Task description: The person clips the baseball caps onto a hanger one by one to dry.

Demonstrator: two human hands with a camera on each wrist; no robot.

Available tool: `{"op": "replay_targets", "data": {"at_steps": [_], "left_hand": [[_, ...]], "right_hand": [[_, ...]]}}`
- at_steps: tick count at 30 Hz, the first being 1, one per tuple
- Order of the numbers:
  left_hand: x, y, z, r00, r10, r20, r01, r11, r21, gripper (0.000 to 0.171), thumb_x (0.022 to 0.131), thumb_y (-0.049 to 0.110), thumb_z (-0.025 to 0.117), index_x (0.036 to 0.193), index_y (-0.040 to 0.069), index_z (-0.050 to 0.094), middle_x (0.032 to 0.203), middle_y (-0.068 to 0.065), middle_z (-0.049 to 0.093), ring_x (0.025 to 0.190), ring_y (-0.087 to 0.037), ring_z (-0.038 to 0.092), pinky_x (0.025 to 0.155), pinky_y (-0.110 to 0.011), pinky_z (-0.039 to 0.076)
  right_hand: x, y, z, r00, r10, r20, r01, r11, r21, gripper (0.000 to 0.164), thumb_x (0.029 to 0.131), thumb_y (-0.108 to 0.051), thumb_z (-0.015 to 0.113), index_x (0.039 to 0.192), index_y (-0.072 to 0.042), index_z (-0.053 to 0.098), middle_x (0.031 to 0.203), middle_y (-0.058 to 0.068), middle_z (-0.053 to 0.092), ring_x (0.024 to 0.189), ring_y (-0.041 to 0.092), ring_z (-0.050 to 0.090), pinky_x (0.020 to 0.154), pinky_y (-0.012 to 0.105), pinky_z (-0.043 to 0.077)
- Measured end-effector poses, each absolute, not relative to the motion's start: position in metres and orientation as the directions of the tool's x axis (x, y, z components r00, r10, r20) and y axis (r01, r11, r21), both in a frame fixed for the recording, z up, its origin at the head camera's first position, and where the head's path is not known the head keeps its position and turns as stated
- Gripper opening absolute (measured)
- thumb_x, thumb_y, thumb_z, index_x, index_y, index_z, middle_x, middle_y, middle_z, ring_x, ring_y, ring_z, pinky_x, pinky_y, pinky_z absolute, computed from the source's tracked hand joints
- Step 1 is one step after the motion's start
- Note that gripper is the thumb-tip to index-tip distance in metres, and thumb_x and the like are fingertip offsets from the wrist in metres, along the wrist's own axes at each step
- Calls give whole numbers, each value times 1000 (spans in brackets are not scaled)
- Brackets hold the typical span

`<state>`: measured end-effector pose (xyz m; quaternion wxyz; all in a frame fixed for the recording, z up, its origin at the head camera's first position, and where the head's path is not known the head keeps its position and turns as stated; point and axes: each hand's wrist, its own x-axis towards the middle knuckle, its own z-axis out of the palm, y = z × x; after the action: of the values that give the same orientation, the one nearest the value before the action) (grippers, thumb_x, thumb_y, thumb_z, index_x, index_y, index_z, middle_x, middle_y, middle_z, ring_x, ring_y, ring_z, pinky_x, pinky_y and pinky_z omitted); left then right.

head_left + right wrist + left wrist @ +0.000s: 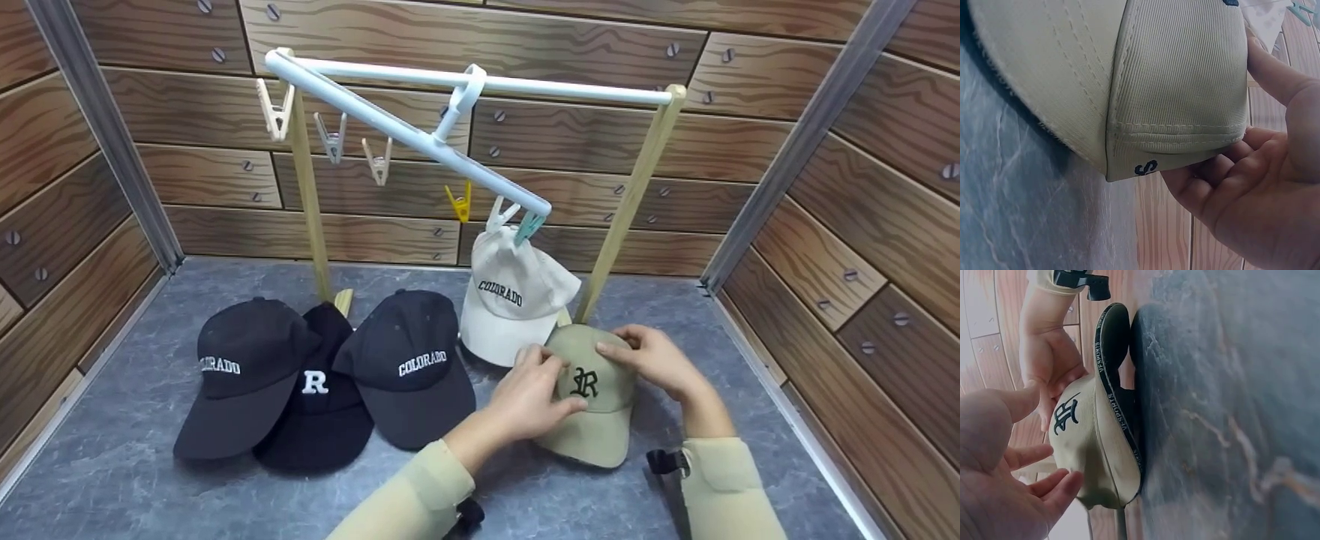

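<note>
A khaki baseball cap with a dark letter R sits on the grey surface at the right, brim toward me. My right hand grips its crown from the right, thumb on the front and fingers round behind, as the right wrist view shows. At the cap's left side is my left hand, its fingers loosely spread and the fingertips close by the crown. Behind, a white COLORADO cap hangs from a white clothespin and a teal clothespin on a white hanger.
Three dark caps lie on the left: a black COLORADO cap, a black R cap and another COLORADO cap. The hanger hooks over a white rod on wooden posts. Several clothespins, one yellow clothespin among them, dangle from it.
</note>
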<state>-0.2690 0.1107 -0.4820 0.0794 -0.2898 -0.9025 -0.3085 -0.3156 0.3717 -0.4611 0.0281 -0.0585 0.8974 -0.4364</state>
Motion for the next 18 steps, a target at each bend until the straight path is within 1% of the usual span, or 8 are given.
{"op": "replay_targets", "data": {"at_steps": [4, 7, 12, 15, 18], "left_hand": [[-273, 114, -481, -830, 463, 311, 556, 645, 524, 57, 89, 54, 75, 129, 16, 62, 138, -3, 48, 127, -18, 41, 95, -29, 49], [-275, 116, -480, -840, 454, 296, 538, 637, 552, 58, 89, 53, 75, 131, 15, 62, 140, -3, 47, 129, -17, 41, 97, -30, 49], [-279, 116, -480, -840, 457, 292, 537, 618, 574, 63, 90, 54, 73, 135, 13, 59, 146, -8, 46, 134, -19, 41, 102, -33, 48], [-281, 115, -481, -837, 463, 292, 540, 609, 581, 65, 91, 53, 73, 138, 11, 58, 149, -10, 46, 136, -20, 42, 107, -33, 45], [-284, 115, -483, -841, 460, 284, 531, 604, 594, 66, 91, 52, 73, 139, 9, 56, 149, -11, 46, 136, -21, 45, 109, -34, 43]], "right_hand": [[-316, 373, -462, -990, -140, -11, -77, 606, -791, 52, 95, -38, 74, 125, 3, 63, 106, 12, 69, 85, 21, 66, 72, 35, 56], [-316, 374, -461, -989, -150, -11, -85, 619, -781, 53, 95, -38, 74, 125, 3, 63, 108, 13, 69, 86, 22, 66, 73, 35, 56], [-312, 373, -458, -987, -159, -9, -97, 644, -759, 56, 93, -42, 75, 125, 2, 63, 111, 14, 69, 88, 21, 67, 75, 35, 56], [-312, 373, -457, -985, -175, -10, -108, 648, -754, 55, 93, -42, 75, 124, 2, 64, 111, 14, 69, 87, 21, 67, 74, 35, 56], [-311, 375, -458, -982, -190, -9, -120, 653, -748, 53, 93, -41, 75, 123, 1, 65, 110, 13, 70, 88, 21, 66, 75, 35, 55]]}}
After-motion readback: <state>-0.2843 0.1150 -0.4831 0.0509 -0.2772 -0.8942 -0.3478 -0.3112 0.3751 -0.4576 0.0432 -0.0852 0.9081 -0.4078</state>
